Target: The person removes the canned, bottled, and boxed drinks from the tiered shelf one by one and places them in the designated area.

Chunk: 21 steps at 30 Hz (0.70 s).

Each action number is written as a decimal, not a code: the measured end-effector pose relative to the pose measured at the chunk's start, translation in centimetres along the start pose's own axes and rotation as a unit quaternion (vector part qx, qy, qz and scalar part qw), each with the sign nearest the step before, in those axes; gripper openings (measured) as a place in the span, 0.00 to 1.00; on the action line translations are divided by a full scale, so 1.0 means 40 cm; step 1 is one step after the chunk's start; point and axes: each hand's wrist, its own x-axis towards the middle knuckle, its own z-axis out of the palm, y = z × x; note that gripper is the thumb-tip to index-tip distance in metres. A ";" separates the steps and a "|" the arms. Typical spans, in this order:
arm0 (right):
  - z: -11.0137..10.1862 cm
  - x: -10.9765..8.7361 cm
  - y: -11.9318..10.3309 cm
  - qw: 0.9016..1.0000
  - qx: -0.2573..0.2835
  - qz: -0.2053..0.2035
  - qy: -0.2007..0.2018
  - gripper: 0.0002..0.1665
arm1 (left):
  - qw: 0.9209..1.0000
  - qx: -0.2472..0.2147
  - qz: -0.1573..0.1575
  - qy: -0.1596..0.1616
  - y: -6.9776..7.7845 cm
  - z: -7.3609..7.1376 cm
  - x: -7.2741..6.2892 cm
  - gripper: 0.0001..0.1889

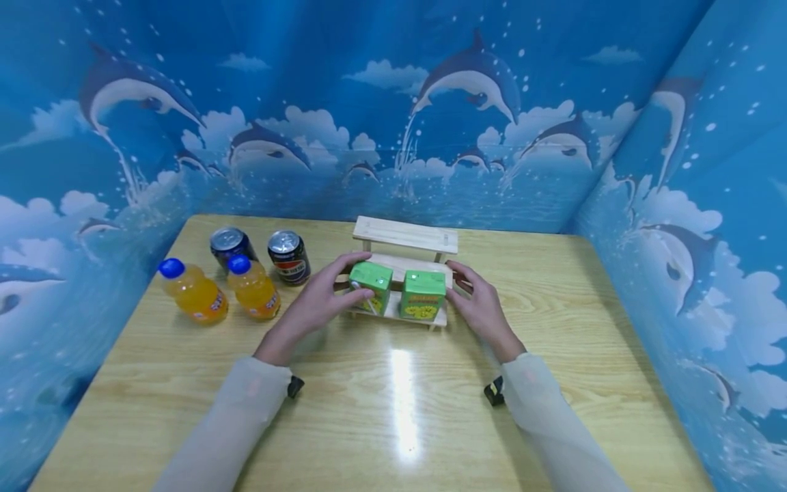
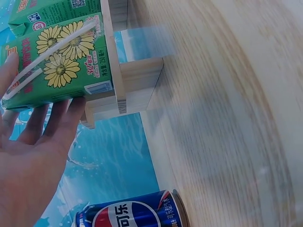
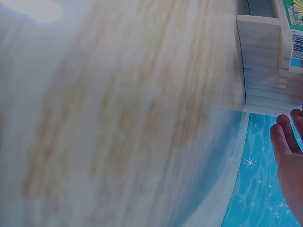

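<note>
Two green drink cartons with yellow flowers stand side by side on the lowest step of a small wooden tiered shelf (image 1: 408,232). My left hand (image 1: 326,290) holds the left carton (image 2: 61,61), thumb across its front where a white straw is attached, fingers along its side. The right carton (image 1: 423,295) sits a little apart from it. At the shelf's right end is my right hand (image 1: 482,304), its thumb near the right carton. In the right wrist view its fingers (image 3: 281,137) look loosely extended beside the shelf's wooden side; whether they touch it I cannot tell.
Left of the shelf stand two dark blue cola cans, one nearer (image 1: 289,257) and one farther left (image 1: 230,246). In front of them are two orange drink bottles with blue caps, one left (image 1: 197,294) and one right (image 1: 254,290). Dolphin-print cloth (image 1: 393,137) borders the wooden table (image 1: 344,424).
</note>
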 end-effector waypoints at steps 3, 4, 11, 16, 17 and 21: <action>0.001 0.000 -0.001 1.000 -0.001 0.000 0.001 0.36 | 1.000 0.003 0.001 0.012 0.000 0.001 -0.001 0.38; 0.001 0.000 -0.001 1.000 -0.001 -0.001 0.001 0.36 | 1.000 0.004 0.000 0.017 0.000 0.001 -0.002 0.37; 0.002 0.001 0.000 1.000 -0.001 -0.005 -0.001 0.36 | 0.999 -0.001 -0.010 0.041 0.002 0.000 -0.007 0.35; 0.003 0.001 0.000 1.000 0.000 -0.001 0.000 0.36 | 0.998 -0.002 -0.024 0.052 0.009 -0.001 -0.013 0.34; 0.003 0.001 -0.001 1.000 0.000 0.000 0.001 0.35 | 0.998 -0.003 -0.026 0.054 0.012 -0.002 -0.015 0.34; 0.001 0.000 -0.001 1.000 0.000 0.003 0.006 0.35 | 0.997 -0.008 -0.034 0.067 0.020 -0.007 -0.027 0.34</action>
